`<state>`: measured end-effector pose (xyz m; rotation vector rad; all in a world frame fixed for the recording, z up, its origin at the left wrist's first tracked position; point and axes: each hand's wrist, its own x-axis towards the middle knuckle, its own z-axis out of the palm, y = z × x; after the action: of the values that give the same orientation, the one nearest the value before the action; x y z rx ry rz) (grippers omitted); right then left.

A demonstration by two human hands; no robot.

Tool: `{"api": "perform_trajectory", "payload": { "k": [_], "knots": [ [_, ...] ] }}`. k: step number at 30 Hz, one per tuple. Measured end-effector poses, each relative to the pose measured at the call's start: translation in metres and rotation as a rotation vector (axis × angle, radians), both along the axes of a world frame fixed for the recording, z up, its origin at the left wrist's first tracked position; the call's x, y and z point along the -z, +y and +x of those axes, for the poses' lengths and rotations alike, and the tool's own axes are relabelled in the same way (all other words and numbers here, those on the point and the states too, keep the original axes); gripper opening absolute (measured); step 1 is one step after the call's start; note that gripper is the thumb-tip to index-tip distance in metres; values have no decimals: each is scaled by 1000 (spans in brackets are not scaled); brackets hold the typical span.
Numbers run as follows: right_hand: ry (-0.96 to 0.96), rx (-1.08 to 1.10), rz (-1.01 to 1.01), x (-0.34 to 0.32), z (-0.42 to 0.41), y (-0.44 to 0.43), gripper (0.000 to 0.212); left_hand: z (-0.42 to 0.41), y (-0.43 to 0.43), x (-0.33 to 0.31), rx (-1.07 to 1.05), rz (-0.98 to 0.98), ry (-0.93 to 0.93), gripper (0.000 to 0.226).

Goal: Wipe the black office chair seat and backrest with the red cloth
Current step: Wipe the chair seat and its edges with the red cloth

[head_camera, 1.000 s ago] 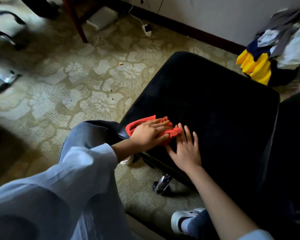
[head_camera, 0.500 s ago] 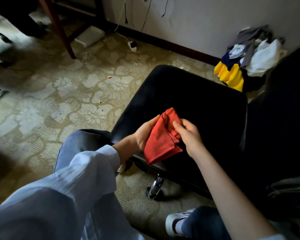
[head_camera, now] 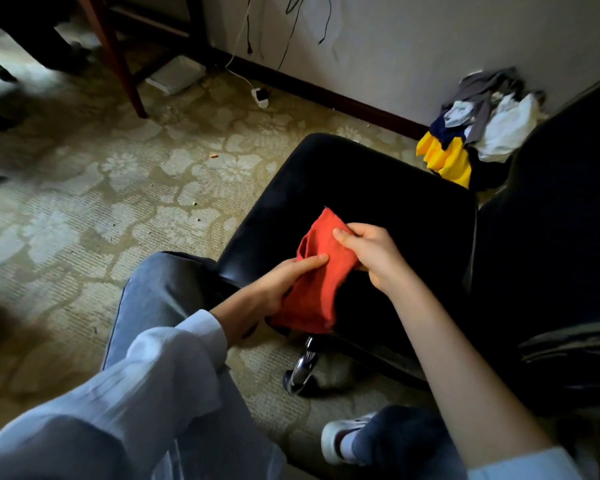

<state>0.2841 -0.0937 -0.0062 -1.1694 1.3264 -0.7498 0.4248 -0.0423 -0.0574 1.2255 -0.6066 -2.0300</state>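
The backrest (head_camera: pixel 565 209) stood at the right, with neither hand on it, so I judged that part of the job was yet to be done. The black office chair seat (head_camera: pixel 368 188) lay bare in dim light (too dark to tell wiped patches from unwiped). The red cloth (head_camera: pixel 314 289) was held bunched above the seat's front edge, apparently lifted off the leather. The left hand (head_camera: pixel 274 289) gripped its lower half, thumb laid across it. The right hand (head_camera: pixel 373 254) pinched its upper part. It looked like a refold between passes, with wiping probably left on both surfaces.
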Motion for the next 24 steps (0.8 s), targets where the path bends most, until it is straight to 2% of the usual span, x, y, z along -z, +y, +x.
{"api": "perform_trajectory", "payload": {
  "k": [2,5,8,9,10,11,12,14,15,16,18,20,24],
  "knots": [
    [-20,46,45,5,-7,0,7,17,-2,-3,-4,-8,-133,11],
    [-95,129,114,12,-11,-1,9,41,-12,-14,9,-57,-209,18],
    [-185,233,112,22,-3,-11,17,60,-29,-24,10,-104,-325,11],
    [-132,238,100,30,-1,-14,24,65,-36,-25,8,-121,-434,18],
    [-21,219,84,38,0,-16,31,71,-43,-22,10,-158,-586,37],
    [117,183,63,47,-1,-17,35,76,-48,-16,-5,-207,-790,57],
    [258,136,33,55,-4,-14,39,79,-50,-12,-44,-271,-997,66],
    [513,48,-103,70,-11,-2,42,78,-50,-5,-128,-509,-1265,55],
    [625,9,-211,76,-15,5,41,74,-49,-1,-103,-658,-1306,48],
    [728,-31,-313,84,-19,12,40,68,-49,5,-21,-807,-1311,50],
    [896,-57,-458,100,-25,28,37,53,-48,25,261,-939,-1358,71],
    [999,-66,-507,115,-31,44,43,43,-48,43,503,-857,-1473,87],
    [1115,-118,-569,130,-38,69,51,35,-51,56,533,-775,-1592,95]
  ]
}}
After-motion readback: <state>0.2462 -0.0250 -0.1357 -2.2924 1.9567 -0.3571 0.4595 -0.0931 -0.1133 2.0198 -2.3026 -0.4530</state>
